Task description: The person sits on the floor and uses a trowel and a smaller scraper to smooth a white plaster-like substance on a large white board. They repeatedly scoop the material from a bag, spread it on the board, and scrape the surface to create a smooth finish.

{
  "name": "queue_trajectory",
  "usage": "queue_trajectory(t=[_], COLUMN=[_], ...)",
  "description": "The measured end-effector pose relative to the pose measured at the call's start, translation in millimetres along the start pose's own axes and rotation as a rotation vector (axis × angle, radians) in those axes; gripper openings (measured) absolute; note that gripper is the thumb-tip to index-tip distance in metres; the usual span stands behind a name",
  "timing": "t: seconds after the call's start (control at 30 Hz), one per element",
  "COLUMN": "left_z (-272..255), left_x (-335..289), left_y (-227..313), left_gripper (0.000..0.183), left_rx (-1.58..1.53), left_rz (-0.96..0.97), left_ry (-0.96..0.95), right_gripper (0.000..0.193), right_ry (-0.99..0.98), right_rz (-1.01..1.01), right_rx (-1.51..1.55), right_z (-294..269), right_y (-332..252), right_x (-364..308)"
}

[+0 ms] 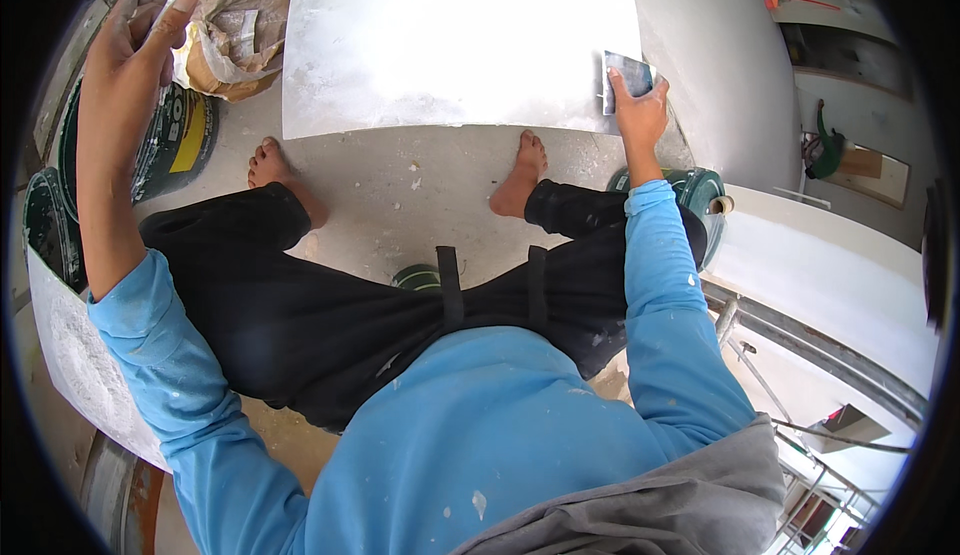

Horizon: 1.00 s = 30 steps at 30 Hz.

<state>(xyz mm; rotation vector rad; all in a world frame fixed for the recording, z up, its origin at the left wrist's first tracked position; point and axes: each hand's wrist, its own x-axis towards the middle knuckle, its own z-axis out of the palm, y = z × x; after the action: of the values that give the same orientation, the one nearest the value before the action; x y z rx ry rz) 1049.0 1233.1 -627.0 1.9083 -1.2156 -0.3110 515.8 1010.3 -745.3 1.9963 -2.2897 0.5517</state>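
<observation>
My right hand (641,110) grips a flat, dark rectangular plate (628,73) with a pale smeared edge, thumb on top. It is at the right edge of a large white board (420,105), which is glaringly bright in its middle. My left hand (145,30) is raised at the far upper left, its thumb and fingers bent together. White residue coats the thumb; whatever the fingers hold, if anything, I cannot make out. Beside that hand lies a crumpled brown and clear bag (240,40).
Dark green buckets (190,140) stand below my left forearm, and another green bucket (690,195) is by my right knee. A smaller green container (418,277) sits between my legs. Metal scaffold tubing (800,340) runs along the right. My bare feet rest on the dusty floor (400,185).
</observation>
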Motion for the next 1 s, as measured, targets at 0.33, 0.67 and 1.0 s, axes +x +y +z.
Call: queue_trajectory(t=[0.33, 0.67, 1.0], left_z=[5, 5, 7], left_x=[10, 2, 3], left_y=[-39, -13, -1], left_gripper=[0.060, 0.056, 0.052], left_rx=[0.143, 0.008, 0.004], left_rz=[0.078, -0.056, -0.031], left_ry=[0.105, 0.019, -0.066], right_gripper=[0.104, 0.100, 0.098], right_ry=[0.113, 0.031, -0.153], right_rz=[0.176, -0.417, -0.652], right_rx=[-0.101, 0.130, 0.222], right_z=[24, 32, 21], right_y=[52, -111, -167], right_x=[-34, -120, -171])
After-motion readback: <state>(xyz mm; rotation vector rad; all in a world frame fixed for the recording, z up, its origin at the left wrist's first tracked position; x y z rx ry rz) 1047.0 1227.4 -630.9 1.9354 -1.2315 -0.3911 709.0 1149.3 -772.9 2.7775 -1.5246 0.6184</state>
